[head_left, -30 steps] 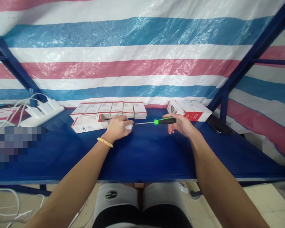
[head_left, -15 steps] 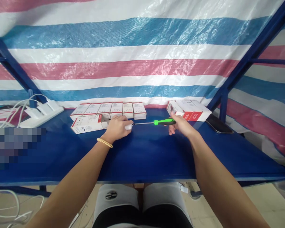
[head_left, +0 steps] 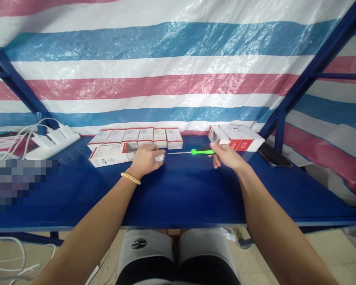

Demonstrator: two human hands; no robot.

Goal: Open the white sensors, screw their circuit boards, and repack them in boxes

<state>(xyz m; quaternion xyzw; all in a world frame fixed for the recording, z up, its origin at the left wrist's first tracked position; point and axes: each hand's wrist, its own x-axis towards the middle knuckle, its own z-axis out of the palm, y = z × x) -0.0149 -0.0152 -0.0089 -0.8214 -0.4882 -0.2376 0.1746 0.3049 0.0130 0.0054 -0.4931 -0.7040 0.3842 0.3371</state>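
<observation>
My left hand (head_left: 147, 159) is closed around a small white object (head_left: 160, 158), mostly covered by the fingers, so its kind does not show. In my right hand (head_left: 225, 155) is a screwdriver (head_left: 197, 152) with a green and black handle, held level by its end between thumb and fingers. Its thin metal shaft points left, and the tip meets the right side of the white object or lies very close to it. Just left of my left hand lies a white and red carton (head_left: 109, 154), its right end partly hidden by the hand.
Several small white and red boxes (head_left: 174, 138) stand in a row at the back of the blue table (head_left: 184, 198). Larger boxes (head_left: 240, 137) and a dark phone (head_left: 273, 155) are at the right. A white power strip (head_left: 52, 145) with plugs and cables lies at the left.
My right hand's fingers have shifted slightly on the screwdriver handle, with the thumb now lying along it. The white object and the screwdriver have moved a touch left.
</observation>
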